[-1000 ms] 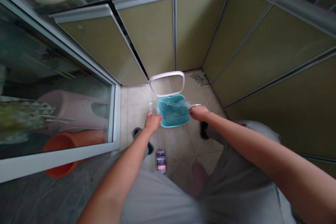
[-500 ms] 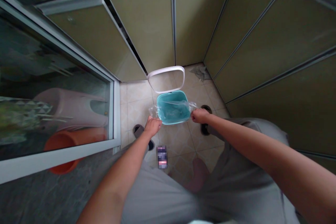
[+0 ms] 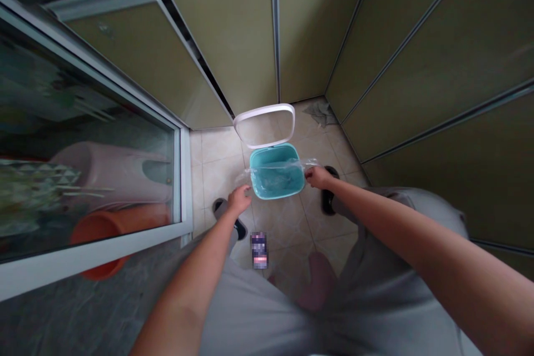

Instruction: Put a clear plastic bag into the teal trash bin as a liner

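Observation:
A turquoise trash bin (image 3: 277, 196) stands on the floor in front of me. A clear plastic bag (image 3: 277, 164) lies inside it and stretches across its mouth, with loose ends over both sides. My left hand (image 3: 239, 200) is beside the bin's front left corner, close to the bag's left end, and its fingers look apart. At the right rim, my right hand (image 3: 319, 177) has its fingers curled in at the bag's edge; the fingertips are partly hidden. The white lid frame (image 3: 264, 126) is tipped up behind the bin.
Cabinet doors (image 3: 233, 39) close off the back and right. A glass door frame (image 3: 186, 178) is at left, with an orange bucket (image 3: 98, 233) behind it. A grey cloth (image 3: 321, 113) lies in the corner. A blurred dark packet-like item (image 3: 259, 250) is on the floor between my feet.
My left hand has moved slightly down and left, its fingers loosening from the bag. My right hand has shifted a little right and up. The bag lies differently across the bin's mouth.

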`<state>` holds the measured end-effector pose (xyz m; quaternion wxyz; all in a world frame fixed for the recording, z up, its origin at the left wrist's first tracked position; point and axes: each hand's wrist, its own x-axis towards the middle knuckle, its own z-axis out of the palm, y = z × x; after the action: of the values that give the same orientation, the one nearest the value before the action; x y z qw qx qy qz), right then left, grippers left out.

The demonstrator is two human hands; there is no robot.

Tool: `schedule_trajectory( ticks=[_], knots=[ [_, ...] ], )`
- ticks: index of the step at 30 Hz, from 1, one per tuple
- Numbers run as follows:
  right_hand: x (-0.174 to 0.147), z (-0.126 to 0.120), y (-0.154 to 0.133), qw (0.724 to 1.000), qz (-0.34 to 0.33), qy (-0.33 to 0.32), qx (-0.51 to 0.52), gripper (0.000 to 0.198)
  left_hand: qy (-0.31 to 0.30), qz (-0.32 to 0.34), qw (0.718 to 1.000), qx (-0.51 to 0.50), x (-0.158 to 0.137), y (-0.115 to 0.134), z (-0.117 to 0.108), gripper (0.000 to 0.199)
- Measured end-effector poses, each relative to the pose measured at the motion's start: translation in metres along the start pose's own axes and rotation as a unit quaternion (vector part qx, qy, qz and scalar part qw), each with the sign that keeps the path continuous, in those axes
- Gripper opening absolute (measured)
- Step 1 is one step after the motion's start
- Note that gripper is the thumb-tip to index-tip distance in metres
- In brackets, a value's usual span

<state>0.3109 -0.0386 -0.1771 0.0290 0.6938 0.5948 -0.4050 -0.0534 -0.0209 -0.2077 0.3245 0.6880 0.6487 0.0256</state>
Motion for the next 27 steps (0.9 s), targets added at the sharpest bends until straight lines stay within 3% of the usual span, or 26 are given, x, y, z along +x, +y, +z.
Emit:
schedule_trajectory(
  ticks=[2,4,8,11,14,18,21,24,27],
  knots=[
    [0.007,-0.001,-0.001,0.992,0.053,0.009,0.112,0.025,0.035,-0.058,0.992,-0.108,0.011,-0.005,0.001,0.033],
    [0.014,-0.002,-0.004,0.967,0.100,0.018,0.233,0.025,0.070,-0.078,0.981,-0.164,0.020,-0.007,-0.001,0.026],
    [0.020,-0.008,-0.010,0.924,0.107,0.015,0.367,0.026,0.120,-0.102,0.973,-0.166,0.028,0.000,-0.013,0.032],
    [0.020,-0.016,-0.013,0.913,0.138,0.045,0.381,0.034,0.127,-0.088,0.980,-0.122,0.028,0.009,-0.022,0.044],
    [0.014,-0.022,-0.017,0.940,0.168,0.085,0.283,0.039,0.128,-0.039,0.989,-0.063,0.032,0.014,-0.028,0.048],
    [-0.007,-0.024,-0.032,0.985,0.079,0.150,0.028,0.041,0.126,0.022,0.992,-0.018,0.048,0.014,-0.029,0.041],
    [-0.020,-0.024,-0.045,0.974,-0.046,0.186,-0.120,0.034,0.108,0.063,0.992,-0.002,0.059,0.014,-0.030,0.034],
    [-0.020,-0.028,-0.049,0.953,-0.158,0.172,-0.192,0.029,0.098,0.103,0.990,0.011,0.064,0.016,-0.034,0.030],
    [-0.006,-0.033,-0.040,0.948,-0.170,0.162,-0.213,0.038,0.103,0.135,0.985,0.029,0.063,0.020,-0.040,0.026]
  ],
)
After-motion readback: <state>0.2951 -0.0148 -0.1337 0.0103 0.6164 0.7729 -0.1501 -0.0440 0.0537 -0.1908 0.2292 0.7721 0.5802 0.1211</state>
